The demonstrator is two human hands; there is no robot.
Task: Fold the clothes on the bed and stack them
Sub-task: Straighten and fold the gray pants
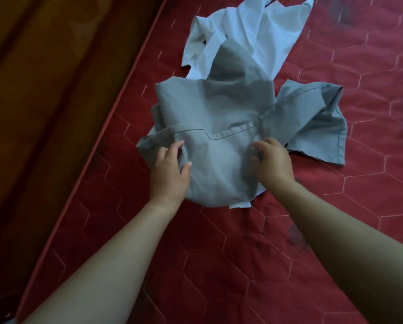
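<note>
1. The grey shirt [219,127] lies crumpled on the red bed [289,242], near the bed's left edge. It rests partly on top of the white garment [249,33], which extends to the far side. A small white corner also shows from under the grey shirt's near edge.
2. The shirt's long axis runs near to far. A stitched seam crosses it from left to right, just far of both hands. One sleeve spreads out to the right, past the right hand.
3. The left hand [170,169] sits on the shirt's near-left part. Its fingers curl into the cloth with the thumb on top: it is pinching a fold of the grey shirt.
4. The right hand [273,160] sits on the shirt's near-right part, beside the base of the sleeve. Its fingers are bent and touch the cloth. Whether it has closed on the fabric cannot be told.
5. Both hands are equally near the shirt, one on each side of its body. The bulk of the shirt lies far of the grip, so a lift or spread probably works away from the person.
6. The cloth is thin, creased and bunched. No fold is made yet, and no stack is visible.
</note>
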